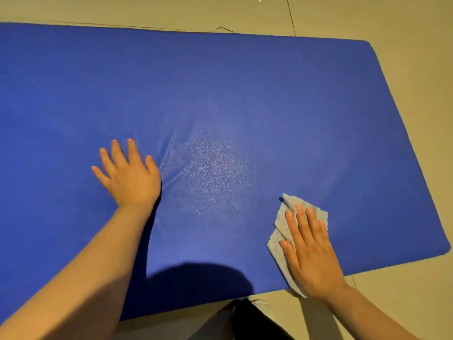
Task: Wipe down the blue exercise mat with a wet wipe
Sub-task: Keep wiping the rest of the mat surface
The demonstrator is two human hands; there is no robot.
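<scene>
Right hand (311,251) flat, fingers straight, pressing wipe (282,224) onto mat (220,82) near front right corner. Left hand (130,173) spread, bracing mat. Unwiped length runs leftward, mat's long axis; right hand does sweep.

Pretty warm, yellowish indoor light, fairly dim overall, with a soft sheen patch in the middle of the mat (215,168). A dark rounded shadow sits at the near edge, and the wide lens bends the mat's edges; detail's a bit soft.
</scene>
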